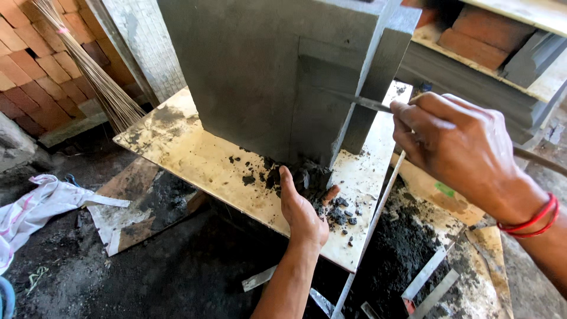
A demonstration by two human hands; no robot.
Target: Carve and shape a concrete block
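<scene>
Your right hand grips a thin metal blade against the grey block. Your left hand lies open on the worktop, cupping dark crumbs at the block's foot.

A: Board, left part: bare, open from the front edge up to the grey block.

B: Right part: dark crumbs and the left hand sit at the block's foot. The right hand with its blade bars the recessed corner.

A: Broom leans at far left.
</scene>
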